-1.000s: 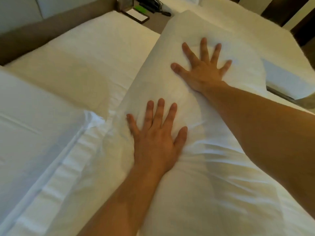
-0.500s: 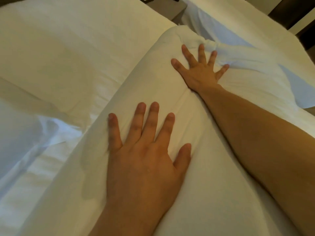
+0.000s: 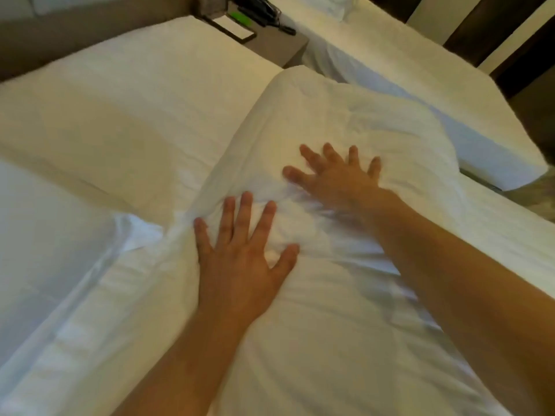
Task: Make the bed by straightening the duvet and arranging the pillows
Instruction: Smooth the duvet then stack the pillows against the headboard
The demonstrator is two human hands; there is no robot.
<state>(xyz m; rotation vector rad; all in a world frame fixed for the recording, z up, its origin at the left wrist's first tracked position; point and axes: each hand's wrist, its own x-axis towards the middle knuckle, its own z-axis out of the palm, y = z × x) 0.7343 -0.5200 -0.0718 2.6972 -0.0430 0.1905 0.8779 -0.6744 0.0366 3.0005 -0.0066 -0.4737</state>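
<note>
A long white pillow (image 3: 345, 121) lies lengthwise down the middle of the bed, its cover wrinkled between my hands. My left hand (image 3: 240, 259) rests flat on its near left part, fingers spread, holding nothing. My right hand (image 3: 336, 178) presses flat on the pillow a little further away, fingers apart and slightly blurred. A second white pillow (image 3: 36, 235) lies at the left edge. The white bed sheet (image 3: 129, 109) stretches to the left of the long pillow.
A bedside table (image 3: 279, 46) with a notepad, a green item and a dark phone stands beyond the bed head. A second white bed (image 3: 420, 73) lies at the right, with a gap between the beds. A brown headboard wall runs along the top left.
My right hand has slid back along the pillow toward my left hand, bunching wrinkles between them. The view has pulled back, showing the bedside table again.
</note>
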